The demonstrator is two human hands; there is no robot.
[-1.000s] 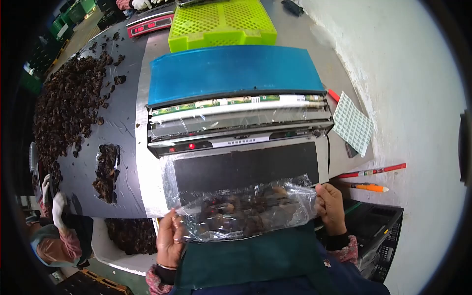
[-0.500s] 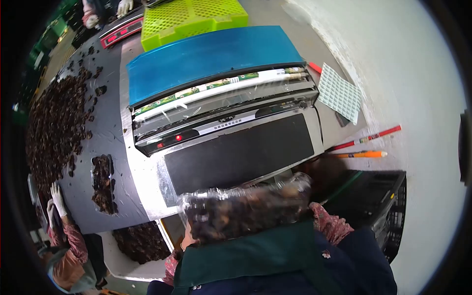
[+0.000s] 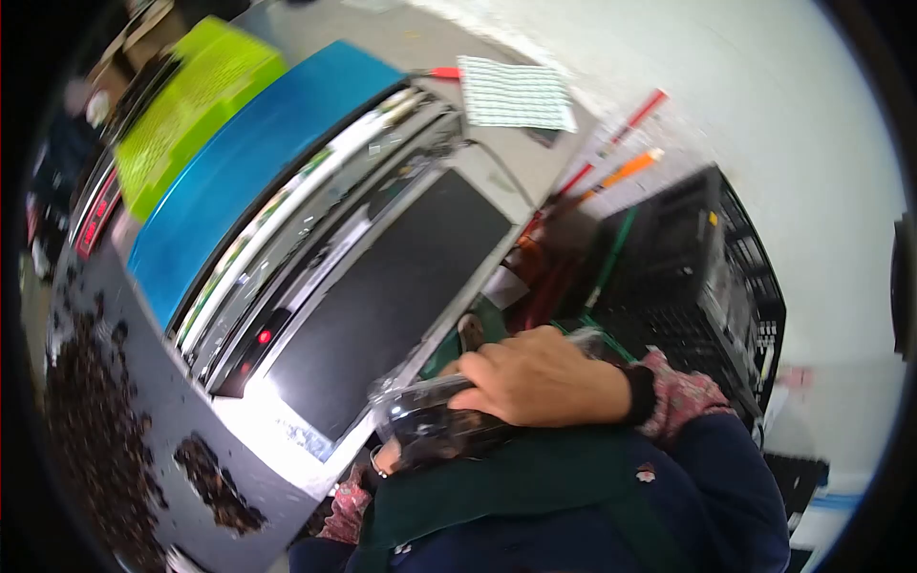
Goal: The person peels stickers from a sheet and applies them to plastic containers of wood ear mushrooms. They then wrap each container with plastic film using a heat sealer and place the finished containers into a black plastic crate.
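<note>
A film-wrapped pack (image 3: 444,420) of dark brown, lumpy pieces is held low against the dark green apron. My right hand (image 3: 540,377) lies over its top and right side, the fingers curled around it. At the pack's left end is my left hand (image 3: 387,456), mostly hidden behind the film and the apron; a bracelet shows at that wrist. Just beyond the hands stands a film-wrapping machine (image 3: 315,258) with a black flat plate (image 3: 392,296), a lit red light and a roll of printed film under a blue cover (image 3: 258,172).
A black crate (image 3: 659,267) stands at my right, beside a white wall. Red and orange sticks and a pale textured sheet (image 3: 516,94) lie past the machine. On the left table sit a heap of dark pieces (image 3: 91,430) and a filled tray (image 3: 215,482). A lime-green crate (image 3: 196,105) is behind.
The view has turned right, so the machine appears slanted. My right hand has come over the top of the pack, and the pack has shifted or turned toward my body.
</note>
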